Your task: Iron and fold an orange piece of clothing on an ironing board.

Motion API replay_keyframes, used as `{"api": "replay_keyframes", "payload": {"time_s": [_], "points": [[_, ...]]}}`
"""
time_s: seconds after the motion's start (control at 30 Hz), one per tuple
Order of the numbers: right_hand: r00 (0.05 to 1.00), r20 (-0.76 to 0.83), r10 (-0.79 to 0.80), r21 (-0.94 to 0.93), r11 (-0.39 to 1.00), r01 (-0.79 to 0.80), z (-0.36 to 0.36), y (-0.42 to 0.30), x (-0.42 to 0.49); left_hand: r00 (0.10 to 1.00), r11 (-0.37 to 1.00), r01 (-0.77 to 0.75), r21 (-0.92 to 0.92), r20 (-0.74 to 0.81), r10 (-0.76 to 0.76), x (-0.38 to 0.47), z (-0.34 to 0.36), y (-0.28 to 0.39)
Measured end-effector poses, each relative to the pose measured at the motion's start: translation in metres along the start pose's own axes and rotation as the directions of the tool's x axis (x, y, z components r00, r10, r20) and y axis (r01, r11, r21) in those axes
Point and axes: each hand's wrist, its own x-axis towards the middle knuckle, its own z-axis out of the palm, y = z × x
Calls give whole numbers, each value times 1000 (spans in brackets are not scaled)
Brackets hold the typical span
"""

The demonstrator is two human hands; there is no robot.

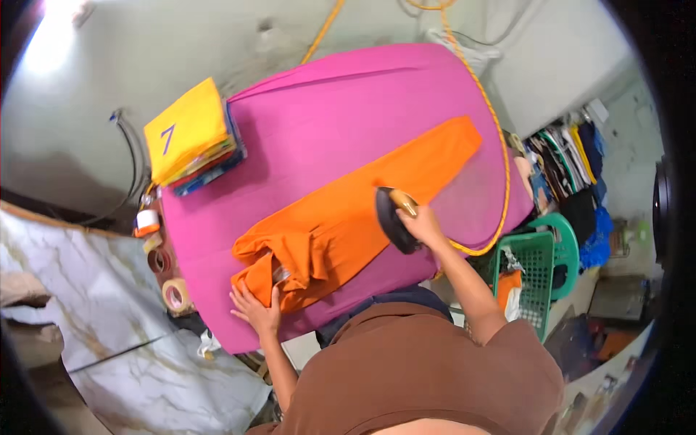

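Observation:
An orange garment (326, 217) lies lengthwise across a table covered in pink cloth (337, 130). Its far right end is smooth and flat, while the end near my left hand is bunched in folds. My right hand (423, 224) grips the handle of a clothes iron (396, 220), whose dark soleplate rests on or just over the orange cloth; I cannot tell which. With fingers spread, my left hand (256, 309) presses on the garment's bunched lower left corner. From the right side a yellow rope-like cord (507, 179) loops toward the iron.
Folded clothes (190, 136), a yellow one on top, are stacked at the table's left corner. Tape rolls (176, 294) sit beside the left edge. On the right stand a green plastic basket (526, 272) and a row of hanging or stacked garments (565, 157).

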Motion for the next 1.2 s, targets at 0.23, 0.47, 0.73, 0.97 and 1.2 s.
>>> {"api": "replay_keyframes", "payload": {"time_s": [0.23, 0.47, 0.73, 0.97, 1.2], "points": [[742, -332, 583, 405, 798, -445, -103, 141, 29, 992, 963, -128, 236, 33, 124, 26, -23, 23], [678, -8, 735, 942, 233, -242, -130, 195, 70, 985, 971, -173, 165, 34, 170, 41, -47, 31], [407, -902, -143, -305, 878, -368, -97, 130, 43, 1000, 1000, 10, 6, -30, -10, 17, -40, -3], [756, -31, -654, -433, 690, 579, 46, 22, -37, 983, 979, -120, 163, -120, 141, 20, -35, 21], [770, 91, -632, -397, 686, 610, 48, 7, -51, 887, 958, -287, 0, -379, 265, 59, -78, 71]]}}
